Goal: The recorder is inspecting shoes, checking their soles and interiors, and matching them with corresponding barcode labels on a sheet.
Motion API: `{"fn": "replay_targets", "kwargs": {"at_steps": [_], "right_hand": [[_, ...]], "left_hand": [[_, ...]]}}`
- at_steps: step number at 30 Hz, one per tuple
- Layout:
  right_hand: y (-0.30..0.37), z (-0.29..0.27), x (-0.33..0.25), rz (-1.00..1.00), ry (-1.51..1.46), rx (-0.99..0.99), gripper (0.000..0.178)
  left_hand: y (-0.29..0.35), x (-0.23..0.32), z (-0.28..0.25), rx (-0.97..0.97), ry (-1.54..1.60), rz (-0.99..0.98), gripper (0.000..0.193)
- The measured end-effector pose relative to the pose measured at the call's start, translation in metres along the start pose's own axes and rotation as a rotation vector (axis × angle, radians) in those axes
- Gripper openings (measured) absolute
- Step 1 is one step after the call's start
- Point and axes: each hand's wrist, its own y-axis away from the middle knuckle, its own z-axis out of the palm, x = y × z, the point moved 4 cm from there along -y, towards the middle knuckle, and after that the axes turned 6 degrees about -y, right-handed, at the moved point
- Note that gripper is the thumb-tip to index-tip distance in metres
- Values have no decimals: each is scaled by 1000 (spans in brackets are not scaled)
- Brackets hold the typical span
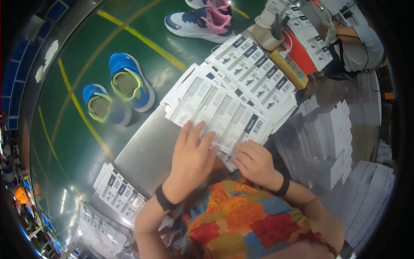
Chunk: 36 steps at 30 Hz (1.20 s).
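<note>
A white label sheet [209,110] lies slanted in front of me, with several pale rectangular strips outlined on it. One printed label [251,124], with a dark box and a barcode, is at its right end. My left hand [192,151] rests on the sheet's near edge, fingers stretched out and apart. At the near right corner, my right hand [255,163] has its fingers pinched together on the label's lower end. A small blue printed part shows by those fingertips; the exact grip is partly hidden. More printed label sheets [254,71] are piled beneath and beyond.
Blue shoes [131,82] stand on the green surface [90,52] to the left, with a grey-pink shoe [200,23] farther back. Stacked white boxes [319,142] are at the right. More label sheets [118,192] lie at lower left. A person's arm [347,33] is at far right.
</note>
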Motion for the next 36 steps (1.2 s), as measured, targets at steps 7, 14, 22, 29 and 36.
{"fn": "replay_targets", "kwargs": {"at_steps": [7, 14, 22, 29, 36], "right_hand": [[-2, -9, 22, 109, -268, 21, 5], [20, -122, 103, 755, -997, 928, 9], [-50, -57, -25, -178, -165, 277, 23], [-104, -26, -28, 51, -338, 77, 52], [-147, -5, -4, 239, -854, -446, 18]], "left_hand": [[-4, 9, 25, 31, -142, -74, 33], [-6, 15, 24, -23, -238, -152, 39], [11, 26, -21, -37, 709, -74, 67], [65, -27, -29, 231, 1070, -397, 49], [89, -36, -46, 344, 1195, -510, 60]]}}
